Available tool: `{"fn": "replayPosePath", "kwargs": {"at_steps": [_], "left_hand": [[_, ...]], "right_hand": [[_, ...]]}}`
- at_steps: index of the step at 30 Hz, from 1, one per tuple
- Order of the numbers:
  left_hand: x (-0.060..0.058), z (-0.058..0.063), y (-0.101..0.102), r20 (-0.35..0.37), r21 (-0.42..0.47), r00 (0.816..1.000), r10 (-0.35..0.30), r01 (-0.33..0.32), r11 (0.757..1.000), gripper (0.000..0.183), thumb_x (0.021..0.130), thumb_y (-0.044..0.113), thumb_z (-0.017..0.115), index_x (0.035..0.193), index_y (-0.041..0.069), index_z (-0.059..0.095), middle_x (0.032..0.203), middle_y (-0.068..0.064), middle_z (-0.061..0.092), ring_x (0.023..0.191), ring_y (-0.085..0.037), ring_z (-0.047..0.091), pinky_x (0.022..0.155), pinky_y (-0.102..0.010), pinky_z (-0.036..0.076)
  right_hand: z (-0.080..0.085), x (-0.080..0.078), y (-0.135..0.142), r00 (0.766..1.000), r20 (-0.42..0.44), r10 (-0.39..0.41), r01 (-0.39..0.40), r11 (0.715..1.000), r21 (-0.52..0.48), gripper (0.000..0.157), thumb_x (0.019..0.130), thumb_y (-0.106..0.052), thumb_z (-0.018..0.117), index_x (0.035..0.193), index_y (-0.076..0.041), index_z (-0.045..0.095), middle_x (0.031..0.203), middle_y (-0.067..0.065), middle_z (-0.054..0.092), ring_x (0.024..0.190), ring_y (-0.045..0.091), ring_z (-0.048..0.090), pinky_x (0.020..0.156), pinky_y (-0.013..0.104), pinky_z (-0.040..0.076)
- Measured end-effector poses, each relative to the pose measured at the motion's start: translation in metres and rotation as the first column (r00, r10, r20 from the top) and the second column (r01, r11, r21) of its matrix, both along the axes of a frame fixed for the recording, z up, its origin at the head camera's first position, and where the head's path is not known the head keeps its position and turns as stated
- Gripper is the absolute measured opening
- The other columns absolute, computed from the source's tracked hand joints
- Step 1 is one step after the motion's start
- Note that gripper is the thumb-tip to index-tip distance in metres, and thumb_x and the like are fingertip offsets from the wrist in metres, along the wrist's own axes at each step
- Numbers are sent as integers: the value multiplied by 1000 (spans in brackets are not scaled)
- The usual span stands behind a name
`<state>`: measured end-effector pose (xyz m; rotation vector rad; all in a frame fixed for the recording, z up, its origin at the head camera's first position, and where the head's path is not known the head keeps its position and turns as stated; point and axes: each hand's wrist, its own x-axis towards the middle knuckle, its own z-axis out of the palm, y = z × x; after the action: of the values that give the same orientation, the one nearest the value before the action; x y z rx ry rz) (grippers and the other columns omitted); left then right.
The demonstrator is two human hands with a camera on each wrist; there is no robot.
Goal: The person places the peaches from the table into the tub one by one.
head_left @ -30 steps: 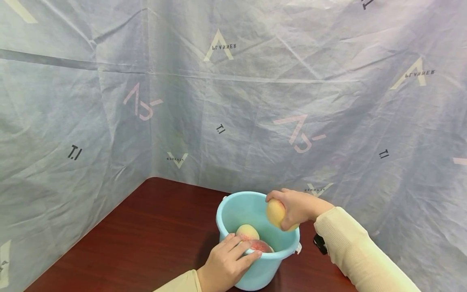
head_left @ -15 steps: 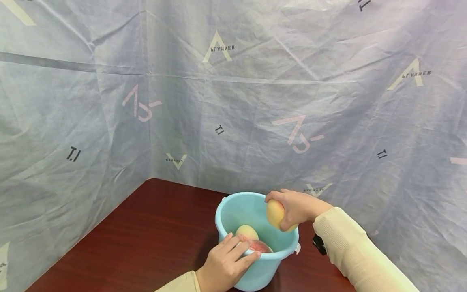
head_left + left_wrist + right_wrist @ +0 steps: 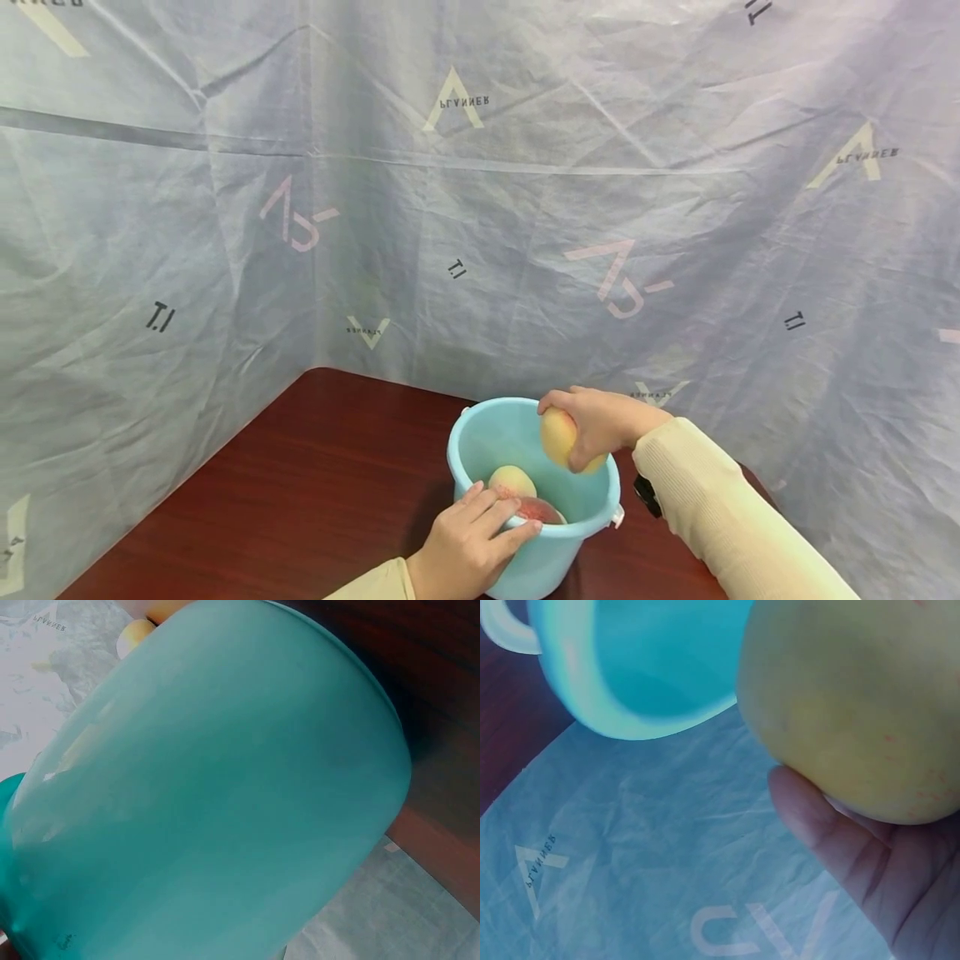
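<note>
A light blue bucket (image 3: 525, 567) stands on the table. My left hand (image 3: 465, 542) holds its near rim, with the fingers reaching over the edge. In the left wrist view, the bucket's outer wall (image 3: 225, 787) fills most of the picture. My right hand (image 3: 600, 421) grips a yellow peach (image 3: 558, 437) over the right rear part of the bucket's mouth. Seen from the right wrist, this peach (image 3: 855, 712) rests against the thumb, beside the rim. Inside the bucket lie a yellow peach with red speckles (image 3: 513, 482) and a redder one (image 3: 542, 510), partly hidden by my left fingers.
A dark red wooden table (image 3: 315, 475) extends to the left of the bucket. Grey printed cloth (image 3: 480, 217) hangs behind and to the left. A white handle mount (image 3: 617, 517) juts from the bucket's right side. A black object (image 3: 647, 496) shows by the right sleeve.
My right hand and its peach have shifted slightly left over the bucket. The left hand stays on the rim. The head view has moved a little.
</note>
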<state>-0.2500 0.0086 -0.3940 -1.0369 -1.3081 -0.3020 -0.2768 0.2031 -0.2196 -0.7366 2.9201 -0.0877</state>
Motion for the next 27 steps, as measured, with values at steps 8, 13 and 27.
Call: {"fn": "replayPosePath", "kwargs": {"at_steps": [8, 13, 27], "left_hand": [[0, 3, 2, 10, -13, 1000, -17, 17, 1000, 31, 98, 12, 47, 91, 21, 76, 84, -1, 67, 76, -14, 63, 68, -32, 55], [2, 3, 5, 0, 2, 999, -34, 34, 999, 29, 97, 11, 48, 88, 19, 75, 78, 1, 64, 69, -11, 59, 64, -30, 54], [1, 4, 4, -24, 1, 1000, -13, 13, 1000, 26, 97, 13, 49, 88, 13, 74, 81, -2, 66, 70, -14, 61, 64, -31, 55]], "right_hand": [[3, -11, -12, 999, 45, 10, -11, 1000, 15, 68, 63, -8, 82, 126, -16, 56, 105, 5, 56, 85, 18, 54, 69, 33, 48], [2, -14, -21, 998, 58, -8, 6, 1000, 27, 68, 64, -8, 82, 126, -17, 56, 105, 5, 56, 85, 18, 53, 68, 34, 48], [1, -15, -23, 999, 39, -36, 33, 997, 68, 68, 65, -9, 82, 127, -20, 56, 104, 4, 56, 83, 18, 54, 68, 34, 49]]}}
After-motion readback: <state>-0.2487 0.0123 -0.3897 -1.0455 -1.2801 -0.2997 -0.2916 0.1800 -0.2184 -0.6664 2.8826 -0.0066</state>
